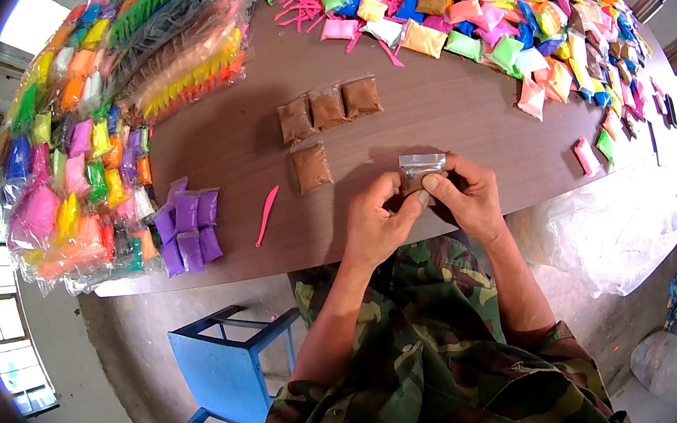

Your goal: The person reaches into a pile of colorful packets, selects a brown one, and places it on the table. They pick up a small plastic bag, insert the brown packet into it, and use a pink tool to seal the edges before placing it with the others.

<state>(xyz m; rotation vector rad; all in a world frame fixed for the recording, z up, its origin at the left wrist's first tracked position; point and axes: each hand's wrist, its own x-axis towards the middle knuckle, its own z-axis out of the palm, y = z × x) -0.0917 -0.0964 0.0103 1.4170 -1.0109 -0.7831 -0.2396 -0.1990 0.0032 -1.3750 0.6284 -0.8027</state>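
Between both hands, close over the table's front edge, is a small clear zip bag with brown stuff inside, its zip strip facing up. My left hand pinches it from the left, thumb and fingers closed. From the other side my right hand grips it, thumb pressed on the front of the bag. The lower part of the bag is hidden behind the thumbs. Up and to the left lie several filled brown bags: a row of three and one below it.
A pink plastic knife lies left of the hands, beside a cluster of purple bags. Packed multicoloured bags are heaped at the left. A big pile of loose coloured bags covers the back right. A blue chair stands below.
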